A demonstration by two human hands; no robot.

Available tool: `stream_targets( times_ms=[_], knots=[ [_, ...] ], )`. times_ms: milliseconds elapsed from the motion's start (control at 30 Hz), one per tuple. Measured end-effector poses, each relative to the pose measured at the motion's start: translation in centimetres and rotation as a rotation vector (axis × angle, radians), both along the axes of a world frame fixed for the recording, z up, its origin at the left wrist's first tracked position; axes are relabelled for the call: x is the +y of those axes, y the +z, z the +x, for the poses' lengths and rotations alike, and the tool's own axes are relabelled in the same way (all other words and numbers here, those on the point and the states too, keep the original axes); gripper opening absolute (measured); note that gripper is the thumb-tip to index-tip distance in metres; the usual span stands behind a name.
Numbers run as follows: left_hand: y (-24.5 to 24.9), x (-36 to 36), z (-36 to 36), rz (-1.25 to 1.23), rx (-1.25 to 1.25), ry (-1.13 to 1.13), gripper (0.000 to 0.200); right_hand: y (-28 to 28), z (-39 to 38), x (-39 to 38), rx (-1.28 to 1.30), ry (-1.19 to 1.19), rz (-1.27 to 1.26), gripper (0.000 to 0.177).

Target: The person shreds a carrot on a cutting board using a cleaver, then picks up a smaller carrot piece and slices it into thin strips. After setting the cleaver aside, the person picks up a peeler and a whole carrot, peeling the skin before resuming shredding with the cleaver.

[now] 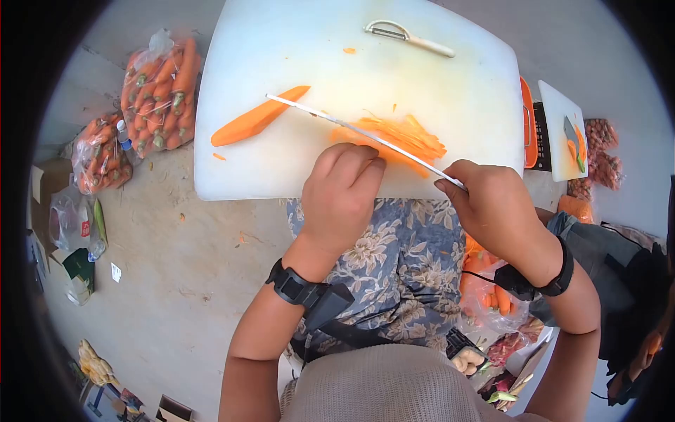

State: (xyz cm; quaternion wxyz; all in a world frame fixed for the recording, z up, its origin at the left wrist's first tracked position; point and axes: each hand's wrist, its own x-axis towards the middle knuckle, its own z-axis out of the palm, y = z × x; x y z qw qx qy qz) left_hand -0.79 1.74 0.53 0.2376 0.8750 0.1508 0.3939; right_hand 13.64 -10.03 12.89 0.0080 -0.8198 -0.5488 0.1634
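Observation:
My right hand (492,200) is closed around the handle end of a kitchen knife (365,133), whose long thin blade appears edge-on and slants up to the left. Beneath and behind the blade lies a pile of carrot shreds (415,138) on the white cutting board (302,42). My left hand (344,183) is curled at the board's near edge, just below the blade, its fingertips hidden. A peeled carrot (242,126) rests at the left, partly crossed by the knife tip. Farther back lies a white peeler (429,46).
Bags of carrots (162,98) stand on the floor to the left, near a cardboard box (53,190). At right is another cutting board (555,133) with a knife and vegetables. A carrot bag (492,295) sits by my right leg, near a person's dark clothing (598,281).

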Motion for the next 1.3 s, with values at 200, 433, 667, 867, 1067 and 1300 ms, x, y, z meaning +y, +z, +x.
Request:
stream_targets(
  times_ms=[200, 433, 667, 867, 1067, 1300],
  knots=[
    [-0.5, 0.4, 0.0, -0.067, 0.106, 0.116, 0.017, -1.5, 0.5, -1.1, -0.006, -0.046, -0.127, 0.018],
    [-0.9, 0.7, 0.2, -0.078, 0.022, 0.084, 0.007, -3.8, 0.8, 0.2, 0.055, -0.107, -0.050, 0.022],
    [-1.9, 0.5, 0.3, -0.057, -0.034, 0.076, 0.006, -3.7, 0.7, -0.2, 0.130, -0.087, 0.101, 0.027],
    [-1.6, 0.6, 0.1, -0.045, -0.026, 0.066, 0.007, -1.7, -0.8, -0.2, 0.007, -0.039, -0.050, 0.024],
    [-1.7, 0.6, 0.1, -0.054, -0.004, 0.084, 0.005, -4.3, -0.2, -0.3, 0.084, -0.049, -0.087, 0.019],
    [-1.5, 0.5, 0.5, -0.061, 0.013, 0.135, 0.004, -5.4, -0.1, 1.8, 0.099, -0.129, 0.009, 0.027]
  ],
)
